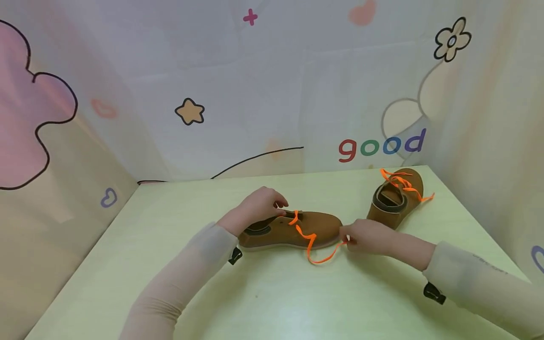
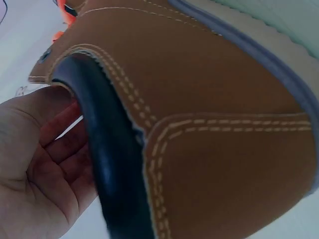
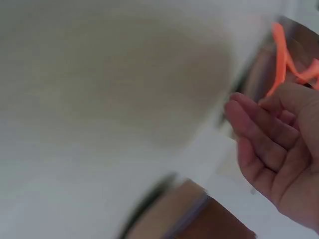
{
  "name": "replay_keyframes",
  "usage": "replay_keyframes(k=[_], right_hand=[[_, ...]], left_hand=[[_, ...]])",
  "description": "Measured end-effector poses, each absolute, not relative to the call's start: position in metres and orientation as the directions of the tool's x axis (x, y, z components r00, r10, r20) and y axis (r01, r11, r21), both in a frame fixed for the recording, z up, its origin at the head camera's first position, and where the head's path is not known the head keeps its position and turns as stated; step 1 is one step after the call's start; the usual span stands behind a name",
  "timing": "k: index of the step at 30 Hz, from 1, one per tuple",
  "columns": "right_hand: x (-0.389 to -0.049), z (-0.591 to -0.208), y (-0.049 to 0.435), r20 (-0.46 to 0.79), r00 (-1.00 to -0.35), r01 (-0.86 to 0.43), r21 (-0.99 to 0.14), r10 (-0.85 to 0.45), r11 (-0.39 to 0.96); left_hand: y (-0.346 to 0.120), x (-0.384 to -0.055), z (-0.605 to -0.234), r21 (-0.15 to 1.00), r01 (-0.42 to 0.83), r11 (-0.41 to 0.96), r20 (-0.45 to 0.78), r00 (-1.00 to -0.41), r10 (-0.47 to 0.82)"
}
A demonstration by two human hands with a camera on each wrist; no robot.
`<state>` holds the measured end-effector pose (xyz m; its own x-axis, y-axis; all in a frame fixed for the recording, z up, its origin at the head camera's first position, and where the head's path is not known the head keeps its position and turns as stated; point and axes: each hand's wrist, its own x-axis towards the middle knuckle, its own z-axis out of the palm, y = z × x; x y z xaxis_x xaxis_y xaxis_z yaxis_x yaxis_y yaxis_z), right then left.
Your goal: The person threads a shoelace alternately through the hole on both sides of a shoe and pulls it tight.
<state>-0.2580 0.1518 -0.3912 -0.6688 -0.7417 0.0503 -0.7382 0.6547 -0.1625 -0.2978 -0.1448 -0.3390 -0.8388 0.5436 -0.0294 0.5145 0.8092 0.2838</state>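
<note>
A brown shoe (image 1: 318, 224) with an orange shoelace (image 1: 313, 243) lies on the table, its toe pointing right. My left hand (image 1: 261, 208) is over the shoe's opening, its fingers loosely bent and the thumb near the eyelet flap. In the left wrist view, the dark padded collar (image 2: 99, 144) hides the fingertips of that hand (image 2: 45, 164). Beyond the toe, my right hand (image 1: 369, 237) pinches the shoelace's free end between thumb and forefinger. The other fingers of this hand (image 3: 279, 149) are extended in the right wrist view, where the lace (image 3: 281, 55) runs up from the pinch.
A second brown shoe (image 1: 410, 208) with a loose orange lace stands at the back right, behind my right hand. The pale green table (image 1: 272, 297) ends against a printed curtain (image 1: 255, 118) at the back and sides.
</note>
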Motion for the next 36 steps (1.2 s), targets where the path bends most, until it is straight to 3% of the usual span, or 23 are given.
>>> replay_keyframes(k=[4,9,12,19,28,32,36], right_hand=[[-0.262,-0.366,0.152,0.105,-0.752,-0.631,-0.397,-0.65,0.666],[-0.28,-0.352,0.133,0.254,-0.823,-0.559,-0.522,-0.508,0.644],[-0.297,-0.352,0.117,0.239,-0.832,-0.538,-0.568,-0.501,0.622],[-0.325,-0.355,0.075,0.194,-0.759,-0.635,-0.432,-0.621,0.641],[-0.331,-0.359,0.05,0.167,-0.685,-0.718,-0.322,-0.709,0.617],[-0.331,-0.361,0.046,0.155,-0.66,-0.736,-0.328,-0.735,0.592],[-0.332,-0.362,0.043,0.064,-0.675,-0.684,-0.427,-0.735,0.591]], left_hand=[[-0.142,-0.3,-0.342,0.282,0.506,0.815,0.002,-0.85,0.527],[-0.143,-0.301,-0.344,0.292,0.491,0.821,0.057,-0.866,0.497],[-0.143,-0.303,-0.348,0.306,0.488,0.817,0.071,-0.868,0.492],[-0.146,-0.303,-0.353,0.285,0.505,0.815,0.093,-0.861,0.501],[-0.146,-0.304,-0.352,0.284,0.522,0.804,0.115,-0.851,0.512],[-0.147,-0.304,-0.351,0.283,0.508,0.814,0.117,-0.86,0.496],[-0.148,-0.306,-0.352,0.3,0.466,0.832,0.118,-0.884,0.453]])
